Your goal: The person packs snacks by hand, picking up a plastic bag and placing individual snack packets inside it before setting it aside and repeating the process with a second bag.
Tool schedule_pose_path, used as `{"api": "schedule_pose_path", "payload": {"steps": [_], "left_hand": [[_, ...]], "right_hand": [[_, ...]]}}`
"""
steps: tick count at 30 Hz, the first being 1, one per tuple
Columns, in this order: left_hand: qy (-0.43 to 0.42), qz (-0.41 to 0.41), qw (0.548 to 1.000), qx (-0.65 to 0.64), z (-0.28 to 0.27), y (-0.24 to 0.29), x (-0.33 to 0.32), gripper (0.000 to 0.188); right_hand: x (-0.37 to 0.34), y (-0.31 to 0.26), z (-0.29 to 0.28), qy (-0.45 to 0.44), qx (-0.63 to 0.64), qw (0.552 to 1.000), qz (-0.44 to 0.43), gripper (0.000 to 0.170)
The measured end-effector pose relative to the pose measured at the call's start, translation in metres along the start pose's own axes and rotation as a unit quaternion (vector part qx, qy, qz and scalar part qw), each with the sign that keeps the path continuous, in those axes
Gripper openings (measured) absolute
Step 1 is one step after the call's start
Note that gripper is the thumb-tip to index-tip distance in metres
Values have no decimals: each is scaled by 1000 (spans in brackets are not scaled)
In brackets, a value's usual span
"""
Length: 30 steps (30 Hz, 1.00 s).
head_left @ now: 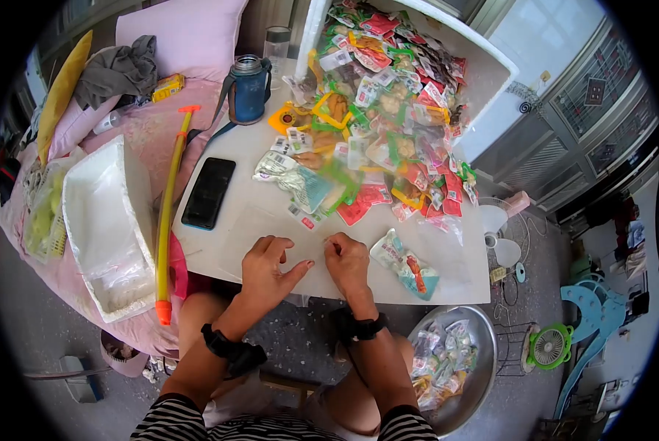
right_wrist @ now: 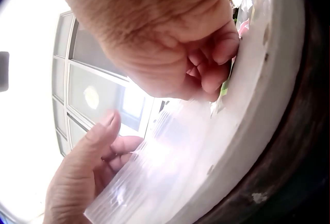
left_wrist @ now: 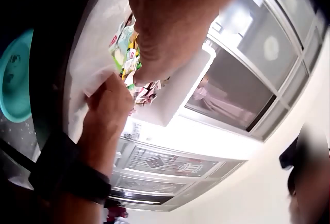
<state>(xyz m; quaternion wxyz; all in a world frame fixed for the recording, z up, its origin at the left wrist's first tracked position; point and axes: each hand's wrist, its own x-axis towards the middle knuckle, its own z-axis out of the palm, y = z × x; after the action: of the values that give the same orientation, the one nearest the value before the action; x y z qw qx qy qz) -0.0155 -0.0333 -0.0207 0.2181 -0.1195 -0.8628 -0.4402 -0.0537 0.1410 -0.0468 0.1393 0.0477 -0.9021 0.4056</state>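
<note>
Right grip (head_left: 347, 264) is pinching a clear bag (right_wrist: 160, 157) over the desk (head_left: 458, 272), left grip (head_left: 266, 270) hovering, fingers apart; packets (head_left: 388, 110) are crowding upper centre, a green fan (head_left: 550, 347) standing lower right.

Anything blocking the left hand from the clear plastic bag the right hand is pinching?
Nothing visible: the left hand is right beside the clear plastic bag, with nothing between; can't tell whether they touch.
</note>
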Motion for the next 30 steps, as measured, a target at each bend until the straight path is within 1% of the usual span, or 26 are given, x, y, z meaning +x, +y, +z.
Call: {"api": "schedule_pose_path", "payload": {"steps": [1, 3, 5, 6, 7, 10, 12, 14, 16, 17, 20, 21, 23, 27, 30], "left_hand": [[-17, 20, 1000, -5, 10, 8, -5, 43], [-51, -7, 998, 33, 29, 9, -12, 37], [-88, -26, 993, 74, 35, 6, -11, 29], [-79, -24, 995, 56, 36, 4, -10, 28], [-71, -23, 996, 40, 37, 1, -10, 27], [-66, -34, 997, 10, 36, -1, -9, 23], [-68, -47, 997, 3, 36, -3, -10, 21], [-73, -55, 996, 6, 37, -6, -10, 21], [-84, -73, 994, 8, 36, -5, -9, 20], [-92, -81, 992, 8, 36, -4, -9, 19], [-79, -80, 994, 7, 34, 0, -7, 20], [-70, -68, 995, 9, 36, 0, -7, 20], [-51, -44, 998, 14, 38, -1, -8, 22], [-72, -52, 996, 11, 35, -6, -8, 19], [-91, -66, 993, -24, 32, -12, -6, 17]], "right_hand": [[-2, 2, 3, 0, 27, 1000, 15, 5], [-3, 7, 7, -1, 81, 996, 33, 6], [-5, 3, 0, -4, 83, 996, 7, 7], [-5, -1, -3, -7, 88, 996, -7, 8], [-5, 1, -12, -60, 58, 996, -11, 16], [-5, -3, -58, -65, -9, 998, -6, 36], [-6, 17, -92, -10, -177, 983, -37, 55], [-8, 30, -122, 24, -207, 978, 26, 57], [-16, 44, -140, 18, -292, 955, 58, 63], [-21, 49, -147, -18, -305, 947, 96, 69], [-32, 53, -158, -55, -318, 939, 118, 72], [-32, 45, -158, -57, -328, 933, 140, 69], [-32, 49, -158, -36, -314, 943, 103, 63], [-27, 45, -150, 5, -250, 968, 33, 45], [-24, 39, -142, 0, -163, 985, 51, 30]]}}
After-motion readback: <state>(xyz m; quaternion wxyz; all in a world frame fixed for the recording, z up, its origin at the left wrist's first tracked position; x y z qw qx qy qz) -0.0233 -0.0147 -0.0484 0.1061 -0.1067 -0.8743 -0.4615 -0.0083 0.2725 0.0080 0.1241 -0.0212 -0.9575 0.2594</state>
